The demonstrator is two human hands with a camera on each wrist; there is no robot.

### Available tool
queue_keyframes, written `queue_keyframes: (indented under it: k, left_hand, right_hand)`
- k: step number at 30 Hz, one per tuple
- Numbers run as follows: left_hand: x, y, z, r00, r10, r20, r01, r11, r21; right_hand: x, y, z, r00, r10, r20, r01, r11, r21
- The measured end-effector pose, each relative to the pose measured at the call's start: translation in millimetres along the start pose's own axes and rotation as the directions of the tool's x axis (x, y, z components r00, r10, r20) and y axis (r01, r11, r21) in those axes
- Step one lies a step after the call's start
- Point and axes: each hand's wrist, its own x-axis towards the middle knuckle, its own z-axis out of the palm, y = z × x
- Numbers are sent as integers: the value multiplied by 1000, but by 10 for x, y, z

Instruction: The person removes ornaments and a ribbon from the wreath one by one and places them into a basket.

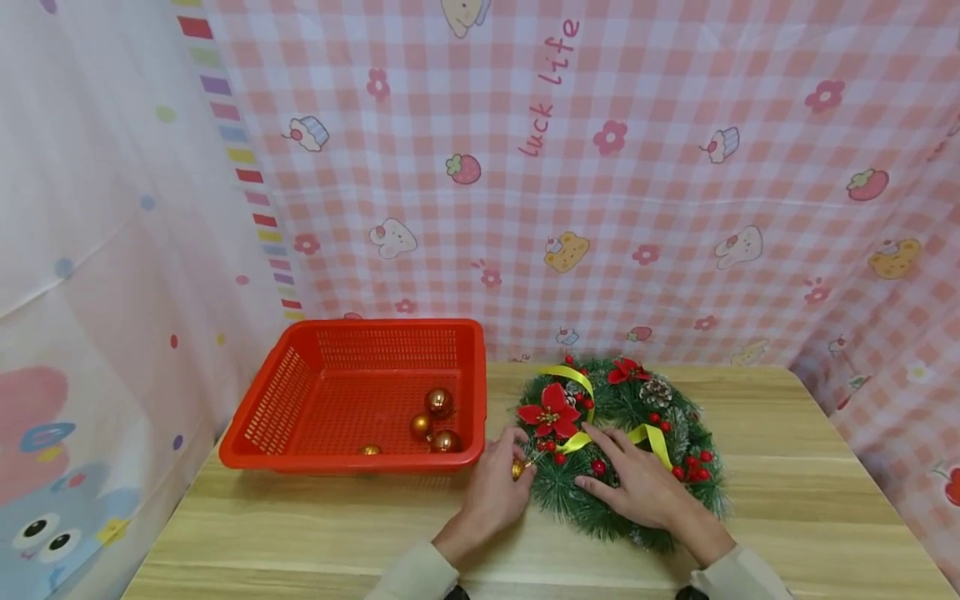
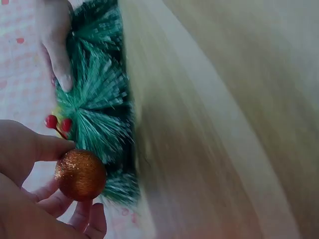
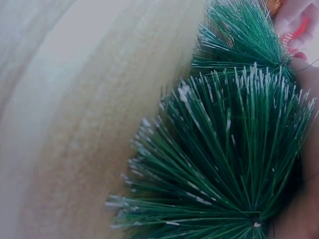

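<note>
A glittery orange-gold Christmas ball (image 2: 81, 175) is held in the curled fingers of my left hand (image 1: 497, 487), at the left edge of the green Christmas wreath (image 1: 555, 492). In the left wrist view, the thumb lies along the ball's top and the fingers reach beneath it. My right hand (image 1: 647, 487) rests on the front of the wreath with thumb and fingers spread. Yellow ribbon (image 1: 573, 437) runs near its fingertips. The wreath carries red poinsettia flowers (image 1: 550, 411), red berries (image 1: 697, 467) and a pine cone (image 1: 656, 392).
Left of the wreath stands a red plastic basket (image 1: 247, 454) with several gold and copper balls (image 1: 440, 402) inside. Both sit on a wooden table (image 1: 817, 500). A pink checked cloth (image 1: 637, 208) hangs behind the table.
</note>
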Motion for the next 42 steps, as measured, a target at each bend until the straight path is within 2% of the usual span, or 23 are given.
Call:
queue_keyframes:
  k: [3,6,16,22,28,42]
  left_hand:
    - [-30,35,11,997,65,-44,-65,998,3]
    - [-31,53,18,995,75,-59,-77,996,-39]
    - [54,91,61,1000,-15,-10,14,991,-134]
    - [82,135,96,998,-40,-57,33,993,-113]
    - [106,163,104,993,-38,-109,22,989,-148]
    - [151,240,132,983,-86,-164,65,989,-129]
  right_hand:
    - [-4,-2,-5,1000,2,-2,-2,1000,3]
    - [-4,-3,-7,1000,3,-2,-3,1000,5]
    - [7,-6,-5,1000,20,9,-21,1000,21]
    - [-1,-2,5,1000,28,8,-28,999,21]
    - [3,5,3,1000,24,2,-24,999,24]
    - [5,-3,6,1000,29,-2,-29,999,40]
